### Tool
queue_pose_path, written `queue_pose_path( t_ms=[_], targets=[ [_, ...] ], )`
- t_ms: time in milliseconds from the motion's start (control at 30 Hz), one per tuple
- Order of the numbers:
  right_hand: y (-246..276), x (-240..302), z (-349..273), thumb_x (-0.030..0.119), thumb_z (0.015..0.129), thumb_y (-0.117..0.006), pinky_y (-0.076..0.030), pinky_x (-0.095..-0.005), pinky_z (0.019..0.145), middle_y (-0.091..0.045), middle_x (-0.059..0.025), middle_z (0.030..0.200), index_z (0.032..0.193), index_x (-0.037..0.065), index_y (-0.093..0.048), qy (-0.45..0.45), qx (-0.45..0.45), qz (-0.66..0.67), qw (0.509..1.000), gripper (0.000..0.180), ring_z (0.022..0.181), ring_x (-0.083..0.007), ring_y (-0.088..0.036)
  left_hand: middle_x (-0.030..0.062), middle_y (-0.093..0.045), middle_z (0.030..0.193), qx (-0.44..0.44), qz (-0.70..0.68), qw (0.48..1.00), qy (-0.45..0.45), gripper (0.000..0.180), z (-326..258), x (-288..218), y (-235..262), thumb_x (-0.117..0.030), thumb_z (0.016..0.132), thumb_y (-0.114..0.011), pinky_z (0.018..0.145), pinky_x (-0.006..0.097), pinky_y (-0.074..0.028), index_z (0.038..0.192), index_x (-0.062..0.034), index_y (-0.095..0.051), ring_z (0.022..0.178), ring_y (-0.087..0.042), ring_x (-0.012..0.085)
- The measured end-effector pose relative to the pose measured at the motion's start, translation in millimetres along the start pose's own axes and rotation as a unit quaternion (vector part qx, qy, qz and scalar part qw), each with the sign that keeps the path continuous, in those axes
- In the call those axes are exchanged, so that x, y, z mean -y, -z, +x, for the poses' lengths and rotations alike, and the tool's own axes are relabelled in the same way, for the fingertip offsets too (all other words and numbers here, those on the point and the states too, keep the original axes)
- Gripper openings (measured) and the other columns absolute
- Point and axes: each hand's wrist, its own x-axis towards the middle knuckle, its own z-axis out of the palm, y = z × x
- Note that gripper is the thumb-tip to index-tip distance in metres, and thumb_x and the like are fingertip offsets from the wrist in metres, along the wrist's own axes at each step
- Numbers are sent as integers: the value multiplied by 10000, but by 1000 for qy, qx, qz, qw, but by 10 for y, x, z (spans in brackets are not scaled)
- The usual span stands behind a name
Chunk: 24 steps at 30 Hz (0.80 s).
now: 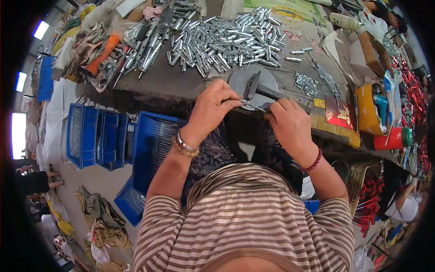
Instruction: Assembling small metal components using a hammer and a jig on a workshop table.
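My left hand (213,106) pinches a small silvery metal piece between thumb and fingertips. From it a thin metal rod (254,106) slants across to my right hand (290,127), whose thumb and fingers are closed on the rod's other end. Both hands are at the bench's near edge, just in front of a round grey metal plate (267,80). On that plate rests a hammer (252,86) with its dark handle pointing right, partly behind my right fingers. Beyond lies a large heap of shiny metal tubes (226,41). Small metal parts (306,84) and thin rods (327,77) lie to the right.
Tools, including an orange-handled one (104,54), crowd the bench's left. At right stand a yellow container (368,109) and a red jar with a green lid (393,138). Blue bins (141,149) of metal rods stand low left; red parts (369,199) fill the lower right.
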Motion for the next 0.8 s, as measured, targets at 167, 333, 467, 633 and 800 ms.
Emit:
queue_pose_path(
  t_ms=[167,333,467,633,800],
  targets=[
    [-14,104,-155,121,844,-758,-534,-465,656,-674,-160,784,1007,40,-660,-119,122,114,979,206,721,-359,-677,37,-647,967,-117,38,991,-52,224,-217,-33,-195,-60,901,-766,706,260,-487,1123,-40,-761,827,-605,122],
    [-51,219,-193,118,867,-735,-522,-383,628,-699,-172,774,1094,2,-677,-233,159,301,911,261,655,-300,-673,44,-719,980,-113,-207,959,155,430,-448,-100,-445,-107,1000,-685,663,254,-523,1417,-61,-594,784,-640,99],
    [-91,333,-184,113,875,-740,-510,-361,620,-682,-156,750,1098,-3,-674,-254,167,355,884,259,626,-221,-624,98,-731,1026,-97,-335,919,184,595,-466,-132,-504,-105,1034,-623,656,219,-512,1566,-42,-364,801,-623,89],
    [-217,483,-183,90,885,-732,-503,-327,633,-684,-137,769,1104,-17,-665,-254,186,369,874,253,647,-155,-598,61,-688,995,-128,-357,903,203,623,-542,-109,-423,-118,960,-723,647,238,-505,1488,-32,-403,816,-625,101],
    [-302,551,-201,17,916,-697,-523,-284,708,-694,-67,853,1231,13,-663,-252,218,388,859,317,764,-106,-615,44,-687,996,-151,-398,880,213,564,-758,4,-258,-126,947,-750,649,234,-509,1423,-74,-452,838,-633,93]
  ],
)
